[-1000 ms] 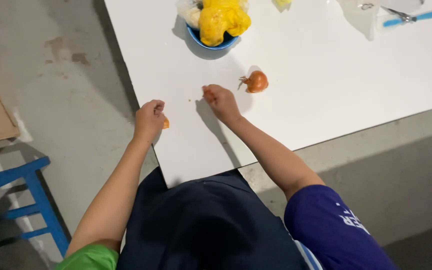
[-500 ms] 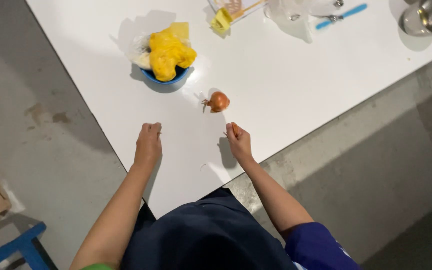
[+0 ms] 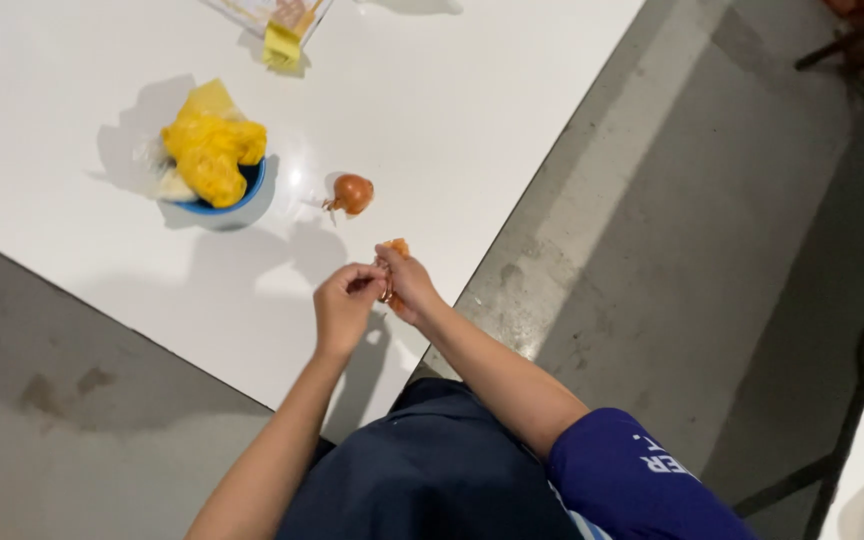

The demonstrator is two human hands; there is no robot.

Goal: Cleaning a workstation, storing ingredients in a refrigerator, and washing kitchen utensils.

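My left hand point(image 3: 344, 305) and my right hand point(image 3: 409, 285) meet over the near edge of the white table point(image 3: 82, 250). Between their fingertips they pinch a small orange-brown piece of onion skin point(image 3: 393, 248). Whether both hands grip it or only the right is hard to tell. A small brown onion point(image 3: 353, 193) lies on the table just beyond the hands, apart from them. Further left stands a blue bowl point(image 3: 248, 193) holding a crumpled yellow bag point(image 3: 210, 150).
A clear packet with a yellow label point(image 3: 282, 30) lies at the table's far edge. Grey concrete floor point(image 3: 672, 250) runs to the right and lower left. A dark chair leg point(image 3: 852, 40) shows at top right.
The hands, apart on the table before, have come together and lifted a piece of onion skin. The camera view has swung, so the table now sits to the left.
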